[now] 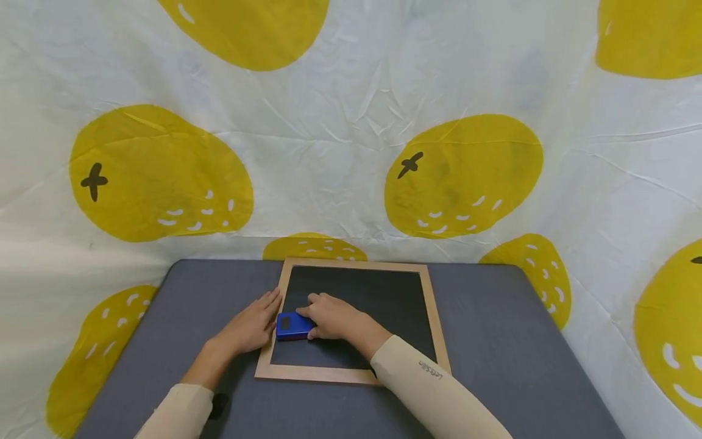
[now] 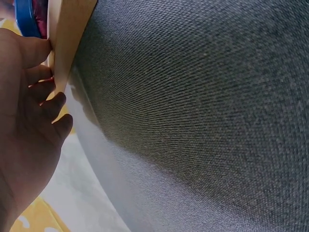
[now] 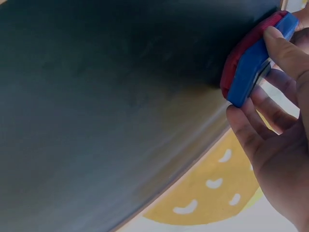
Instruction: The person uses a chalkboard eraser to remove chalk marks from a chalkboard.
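A blue chalkboard eraser (image 1: 292, 327) with a red felt underside lies against the left part of a wood-framed blackboard (image 1: 378, 305). My right hand (image 1: 336, 318) holds the eraser by its right end. In the right wrist view, the thumb and fingers grip the sides of the eraser (image 3: 246, 67), felt toward the dark surface. My left hand (image 1: 249, 327) rests at the board's left edge, fingers extended. The left wrist view shows its fingertips touching the wooden frame (image 2: 72, 34), with part of the eraser just beyond. No chalk marks can be made out on the board.
The blackboard lies on a grey cloth-covered table (image 1: 493, 341), near its back edge. Behind and beside the table hangs a white curtain (image 1: 318, 183) printed with big yellow fruit shapes. A dark band is on the left wrist.
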`<state>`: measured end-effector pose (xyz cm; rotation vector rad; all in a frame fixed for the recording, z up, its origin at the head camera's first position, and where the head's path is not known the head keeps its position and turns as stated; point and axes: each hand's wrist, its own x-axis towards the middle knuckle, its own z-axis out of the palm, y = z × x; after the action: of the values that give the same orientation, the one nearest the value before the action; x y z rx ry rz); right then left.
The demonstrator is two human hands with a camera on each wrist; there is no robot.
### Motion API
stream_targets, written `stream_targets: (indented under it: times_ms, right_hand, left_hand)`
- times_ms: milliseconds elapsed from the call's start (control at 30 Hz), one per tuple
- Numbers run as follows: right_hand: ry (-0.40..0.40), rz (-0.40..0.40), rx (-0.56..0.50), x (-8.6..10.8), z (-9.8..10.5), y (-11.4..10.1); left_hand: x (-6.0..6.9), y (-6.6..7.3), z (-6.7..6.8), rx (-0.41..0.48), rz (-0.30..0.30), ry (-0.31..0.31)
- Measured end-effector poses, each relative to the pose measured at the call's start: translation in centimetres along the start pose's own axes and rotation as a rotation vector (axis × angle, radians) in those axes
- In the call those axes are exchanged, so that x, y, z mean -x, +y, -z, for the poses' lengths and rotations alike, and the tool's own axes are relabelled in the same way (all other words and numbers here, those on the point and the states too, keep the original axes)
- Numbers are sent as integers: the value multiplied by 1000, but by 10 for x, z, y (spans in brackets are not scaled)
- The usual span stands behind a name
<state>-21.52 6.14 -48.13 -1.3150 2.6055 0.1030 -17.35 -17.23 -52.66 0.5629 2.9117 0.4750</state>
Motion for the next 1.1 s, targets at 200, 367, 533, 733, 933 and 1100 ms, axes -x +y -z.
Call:
stream_targets:
  times_ms: [200, 367, 533, 733, 933, 1100]
  right_hand:
    - [6, -26, 1, 2, -4, -5]
    - [29, -27, 0, 10, -9, -8]
    - [48, -11, -5, 16, -13, -9]
    - [59, -25, -33, 18, -19, -5]
    - [88, -76, -95, 23, -23, 1]
    - [137, -108, -156, 34, -20, 9]
  left_hand:
    - [3, 3, -2, 5, 5, 10]
    - [7, 6, -4, -8, 1, 15]
    - [10, 9, -10, -10, 16, 11]
    - [9, 8, -16, -10, 15, 21]
    - [9, 6, -18, -17, 21, 42]
    - [10, 8, -19, -20, 32, 83]
